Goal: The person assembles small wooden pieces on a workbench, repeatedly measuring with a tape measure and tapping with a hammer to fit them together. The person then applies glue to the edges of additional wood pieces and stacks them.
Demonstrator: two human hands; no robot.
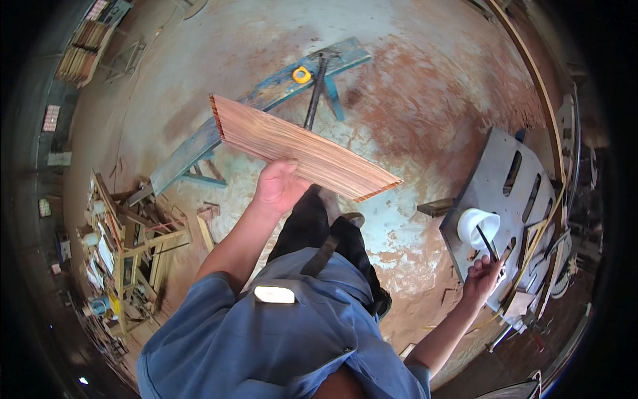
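Observation:
My left hand [280,186] grips the lower edge of a striped brown wooden board [299,146], held out in front of me. Both short ends of the board are cut at a slant and show a darker reddish-brown edge. Off to the right, my right hand [482,282] is closed around a thin dark stick [486,241]. The stick's far end goes down into a white tub [468,225], where its tip is hidden. That tub rests on a grey slotted panel [488,173].
A worn blue bench [351,56] stands ahead, partly behind the board. On it lie a yellow tape measure [302,74] and a hammer [318,93], whose handle juts over the edge. Wood offcuts and a wooden frame [159,238] crowd the left. A long timber strip [535,73] curves along the right.

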